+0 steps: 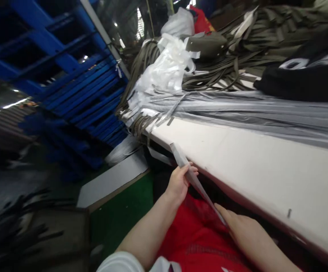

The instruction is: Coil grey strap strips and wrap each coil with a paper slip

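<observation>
A narrow grey strip [200,187] runs diagonally in front of the red clothing, beside the table's front edge. My left hand [181,179] pinches it near its upper end, the thumb lying over the strip and a short end sticking out beyond. Lower down and to the right, my right hand [233,223] is closed on the strip's other part, its fingers mostly hidden beneath. Long grey strips [237,109] lie lengthwise across the white table [237,151] beyond my hands.
White translucent material [166,68] and olive straps [266,37] are heaped at the table's back. Black fabric [308,75] lies at the right. Blue pallets [87,90] stand at the left. A grey board [112,177] is low beside the table's end.
</observation>
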